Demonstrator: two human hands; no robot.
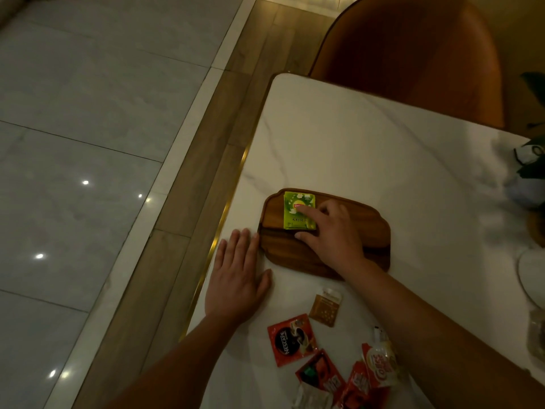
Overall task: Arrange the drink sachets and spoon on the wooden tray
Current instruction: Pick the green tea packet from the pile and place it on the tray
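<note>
A dark wooden tray (pixel 374 231) lies on the white marble table (pixel 368 149). A green tea sachet (pixel 295 212) sits in the tray's far left corner. My right hand (pixel 333 231) rests on the tray, its index finger pressing the green sachet. My left hand (pixel 236 276) lies flat on the table, fingertips touching the tray's left edge. Nearer to me lie a brown sachet (pixel 324 309), a red Nescafe sachet (pixel 292 339), more red sachets (pixel 321 373) and a white creamer sachet (pixel 380 361). No spoon is visible.
An orange-brown chair (pixel 413 54) stands at the table's far end. At the right edge are dark leaves (pixel 530 160), a round white coaster (pixel 533 276) and a clear glass object (pixel 536 338). The table's left edge drops to a tiled floor (pixel 88 143).
</note>
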